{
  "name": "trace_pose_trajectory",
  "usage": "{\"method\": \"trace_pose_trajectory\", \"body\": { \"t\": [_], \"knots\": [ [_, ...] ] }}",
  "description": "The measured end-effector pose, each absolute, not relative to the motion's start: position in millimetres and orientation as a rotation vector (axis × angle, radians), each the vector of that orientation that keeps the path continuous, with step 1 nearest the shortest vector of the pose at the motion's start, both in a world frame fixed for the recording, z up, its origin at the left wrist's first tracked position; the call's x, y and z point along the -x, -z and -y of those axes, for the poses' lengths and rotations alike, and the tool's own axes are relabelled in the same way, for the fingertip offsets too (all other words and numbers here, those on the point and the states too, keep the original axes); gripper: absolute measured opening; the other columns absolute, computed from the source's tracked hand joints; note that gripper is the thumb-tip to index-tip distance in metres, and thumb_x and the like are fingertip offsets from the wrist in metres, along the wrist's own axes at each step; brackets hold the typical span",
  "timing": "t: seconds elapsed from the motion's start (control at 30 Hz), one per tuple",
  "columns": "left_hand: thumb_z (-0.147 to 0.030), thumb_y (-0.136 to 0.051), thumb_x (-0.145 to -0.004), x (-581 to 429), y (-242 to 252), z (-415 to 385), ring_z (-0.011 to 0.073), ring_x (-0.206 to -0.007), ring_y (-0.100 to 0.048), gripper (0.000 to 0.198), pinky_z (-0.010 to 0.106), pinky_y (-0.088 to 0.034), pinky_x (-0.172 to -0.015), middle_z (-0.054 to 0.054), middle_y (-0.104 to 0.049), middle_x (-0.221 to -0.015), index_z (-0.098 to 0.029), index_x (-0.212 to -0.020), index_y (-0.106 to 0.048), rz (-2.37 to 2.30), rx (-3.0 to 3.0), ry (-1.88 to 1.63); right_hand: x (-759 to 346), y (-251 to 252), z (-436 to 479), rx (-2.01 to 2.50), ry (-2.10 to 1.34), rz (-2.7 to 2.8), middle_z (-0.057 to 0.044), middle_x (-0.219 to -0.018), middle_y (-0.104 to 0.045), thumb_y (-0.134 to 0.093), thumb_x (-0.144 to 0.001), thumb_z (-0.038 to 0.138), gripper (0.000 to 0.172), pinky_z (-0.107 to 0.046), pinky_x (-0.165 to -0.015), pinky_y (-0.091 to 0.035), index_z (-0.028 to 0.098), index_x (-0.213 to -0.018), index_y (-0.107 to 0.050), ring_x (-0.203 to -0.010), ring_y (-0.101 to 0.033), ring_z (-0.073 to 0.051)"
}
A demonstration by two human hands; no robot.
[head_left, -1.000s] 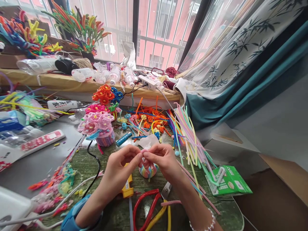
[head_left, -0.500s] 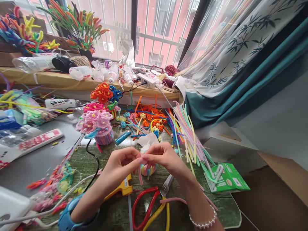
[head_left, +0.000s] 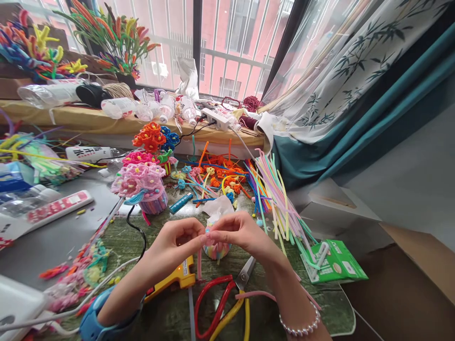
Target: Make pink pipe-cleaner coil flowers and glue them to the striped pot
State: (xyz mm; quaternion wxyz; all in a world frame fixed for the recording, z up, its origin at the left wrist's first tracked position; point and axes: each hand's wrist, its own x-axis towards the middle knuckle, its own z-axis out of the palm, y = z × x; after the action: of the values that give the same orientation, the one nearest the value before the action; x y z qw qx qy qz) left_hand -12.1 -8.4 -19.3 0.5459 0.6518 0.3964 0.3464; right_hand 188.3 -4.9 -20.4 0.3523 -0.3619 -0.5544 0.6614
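My left hand (head_left: 177, 246) and my right hand (head_left: 241, 232) meet at their fingertips, both pinching a pink pipe cleaner (head_left: 199, 264) whose end hangs down beside the glue gun. Just below my fingers stands a small pot wrapped in pastel stripes (head_left: 216, 252), partly hidden by both hands. A crumpled white tissue (head_left: 221, 208) rises behind it. Under my left wrist lies a yellow glue gun (head_left: 177, 278). Red-handled scissors (head_left: 216, 303) lie below my right forearm.
A pink flower bouquet in a striped pot (head_left: 151, 192) stands left of my hands. A bundle of pastel straws (head_left: 277, 201) fans out to the right, beside a green packet (head_left: 334, 263). Loose pipe cleaners cover the green work mat (head_left: 121, 237).
The hanging pink strand has moved left and now reaches down beside the glue gun. More of the glue gun shows, and my hands have shifted slightly.
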Motion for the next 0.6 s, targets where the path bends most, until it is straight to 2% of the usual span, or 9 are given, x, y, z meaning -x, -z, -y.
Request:
{"method": "trace_pose_trajectory", "body": {
  "t": [0.37, 0.6],
  "knots": [
    [-0.049, -0.071, -0.081, 12.6, 14.2, 9.1, 0.0127, -0.062, -0.045, 0.035, 0.021, -0.033, -0.053, -0.001, -0.053, -0.065, -0.015, -0.073, -0.063, -0.938, -1.531, -0.779, -185.1, 26.2, 5.0, 0.940, -1.717, 1.404, -0.001, -0.057, -0.069, -0.082, -0.076, 0.044, 0.031, -0.019, -0.044, -0.042, 0.013, -0.075, -0.077, -0.048, -0.060, -0.010],
    [-0.048, -0.069, -0.082, 13.2, 15.3, 10.1, 0.0108, -0.059, -0.038, 0.036, 0.021, -0.027, -0.050, -0.003, -0.046, -0.063, -0.015, -0.072, -0.062, -0.960, -1.566, -0.766, -187.4, 20.1, 4.2, 0.948, -1.670, 1.376, 0.000, -0.057, -0.069, -0.084, -0.074, 0.043, 0.031, -0.020, -0.043, -0.045, 0.013, -0.075, -0.077, -0.047, -0.060, -0.011]
  ]
}}
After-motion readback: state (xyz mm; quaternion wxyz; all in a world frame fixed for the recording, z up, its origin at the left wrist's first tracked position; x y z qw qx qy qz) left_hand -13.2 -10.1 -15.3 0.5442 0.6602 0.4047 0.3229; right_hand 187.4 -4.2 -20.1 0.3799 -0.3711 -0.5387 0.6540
